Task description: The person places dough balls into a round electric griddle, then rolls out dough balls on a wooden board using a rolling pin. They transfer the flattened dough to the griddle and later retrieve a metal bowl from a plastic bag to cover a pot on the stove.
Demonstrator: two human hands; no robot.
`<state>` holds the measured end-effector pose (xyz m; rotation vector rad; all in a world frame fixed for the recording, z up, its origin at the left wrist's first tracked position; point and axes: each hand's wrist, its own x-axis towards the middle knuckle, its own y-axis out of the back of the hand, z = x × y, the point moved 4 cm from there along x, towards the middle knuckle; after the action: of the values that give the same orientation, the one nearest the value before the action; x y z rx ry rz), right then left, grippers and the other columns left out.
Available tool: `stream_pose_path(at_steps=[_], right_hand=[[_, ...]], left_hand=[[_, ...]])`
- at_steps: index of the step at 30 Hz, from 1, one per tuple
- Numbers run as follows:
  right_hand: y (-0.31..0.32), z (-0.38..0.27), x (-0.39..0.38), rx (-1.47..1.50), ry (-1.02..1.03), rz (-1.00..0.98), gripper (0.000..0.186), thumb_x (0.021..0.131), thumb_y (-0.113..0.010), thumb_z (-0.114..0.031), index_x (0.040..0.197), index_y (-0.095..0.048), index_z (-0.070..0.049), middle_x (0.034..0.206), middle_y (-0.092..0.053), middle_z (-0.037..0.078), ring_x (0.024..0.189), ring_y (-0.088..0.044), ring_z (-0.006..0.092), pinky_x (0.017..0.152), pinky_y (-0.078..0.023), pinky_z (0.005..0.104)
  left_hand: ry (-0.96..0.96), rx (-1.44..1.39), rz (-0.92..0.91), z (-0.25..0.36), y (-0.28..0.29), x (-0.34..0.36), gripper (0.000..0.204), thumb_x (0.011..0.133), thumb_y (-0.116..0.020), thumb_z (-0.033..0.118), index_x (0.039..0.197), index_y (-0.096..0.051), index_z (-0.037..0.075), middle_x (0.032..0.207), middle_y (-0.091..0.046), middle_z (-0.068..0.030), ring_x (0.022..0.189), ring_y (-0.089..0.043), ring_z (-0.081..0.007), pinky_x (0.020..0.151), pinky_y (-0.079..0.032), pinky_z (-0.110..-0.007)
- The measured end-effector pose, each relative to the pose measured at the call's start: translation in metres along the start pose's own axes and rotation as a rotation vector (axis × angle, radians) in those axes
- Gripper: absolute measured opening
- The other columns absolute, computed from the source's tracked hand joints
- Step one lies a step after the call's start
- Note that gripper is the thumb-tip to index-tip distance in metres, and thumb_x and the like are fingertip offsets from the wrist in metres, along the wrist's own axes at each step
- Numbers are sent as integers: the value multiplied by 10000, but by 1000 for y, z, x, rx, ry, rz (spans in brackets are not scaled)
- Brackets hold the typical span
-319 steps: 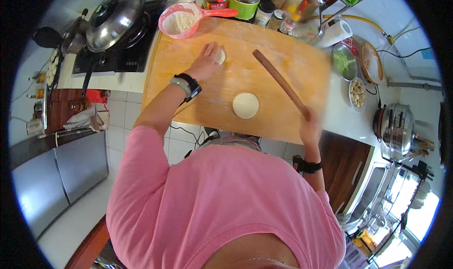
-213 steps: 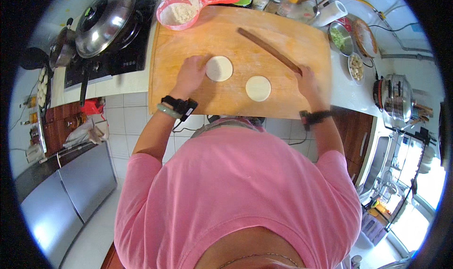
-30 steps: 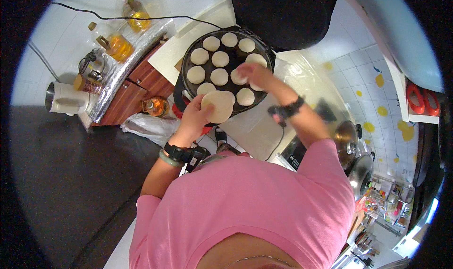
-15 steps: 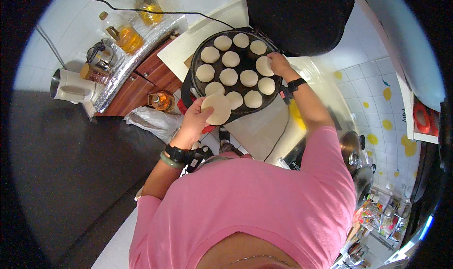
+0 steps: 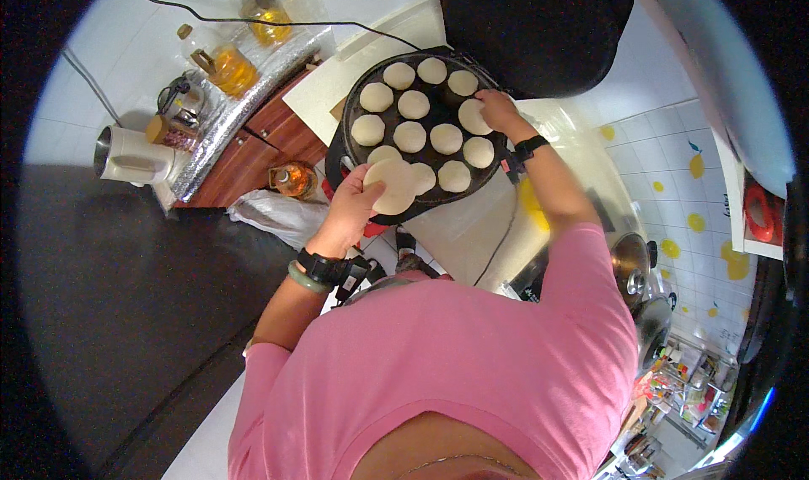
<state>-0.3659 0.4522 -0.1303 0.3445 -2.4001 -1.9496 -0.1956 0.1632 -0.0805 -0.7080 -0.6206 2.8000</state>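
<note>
A round black griddle (image 5: pixel 431 119) holds several pale dough rounds (image 5: pixel 414 104). My left hand (image 5: pixel 352 195) pinches a wider, flat dough disc (image 5: pixel 393 192) by its left side, over the griddle's front edge, partly hiding the rounds beneath. At the griddle's right, my right hand (image 5: pixel 494 107) has its fingertips closed at the edge of a larger round (image 5: pixel 471 124); whether they grip it or only touch it, I cannot tell.
The griddle's black lid (image 5: pixel 527 25) stands raised behind it. On the left foil-covered ledge (image 5: pixel 215 126) are oil bottles (image 5: pixel 233 71), a jar and a pitcher (image 5: pixel 135 155); a cord (image 5: pixel 320 23) runs above. Pot lids (image 5: pixel 632 273) sit at right.
Earlier I was at the wooden board with a rolling pin; now I am at the griddle. Over the last second my right hand moved right onto a round; my left still holds the disc.
</note>
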Motion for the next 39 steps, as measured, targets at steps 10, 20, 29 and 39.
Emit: stream_pose_path(at_steps=[10, 20, 29, 39], right_hand=[[29, -79, -28, 763, 155, -393, 391, 775, -621, -237, 1116, -534, -67, 1077, -572, 104, 981, -553, 207, 819, -445, 309], [22, -116, -68, 1026, 15, -519, 309, 756, -643, -165, 1004, -559, -1, 913, -594, 38, 781, -544, 90, 655, -452, 241], [26, -35, 8, 485, -204, 72, 409, 678, -669, -239, 975, -591, 31, 864, -631, 126, 757, -598, 193, 685, -465, 307], [-5, -57, 33, 438, -172, 129, 314, 692, -632, -219, 900, -601, 14, 842, -622, 151, 691, -593, 233, 612, -456, 323]], left_hand=[[-54, 170, 9, 19, -15, 10, 320, 860, -464, 42, 1177, -437, 13, 1016, -554, -56, 866, -550, -114, 721, -462, -221], [-63, 126, -47, 15, -28, 22, 371, 861, -506, 110, 1211, -412, 33, 1038, -515, -54, 942, -529, -146, 784, -468, -281], [74, 61, 11, 8, -5, 11, 223, 880, -465, 105, 1088, -488, 27, 967, -535, -59, 880, -551, -167, 787, -475, -288], [72, 26, 67, 1, 11, 7, 209, 877, -460, 68, 1076, -500, 15, 913, -557, -68, 818, -572, -155, 727, -491, -246]])
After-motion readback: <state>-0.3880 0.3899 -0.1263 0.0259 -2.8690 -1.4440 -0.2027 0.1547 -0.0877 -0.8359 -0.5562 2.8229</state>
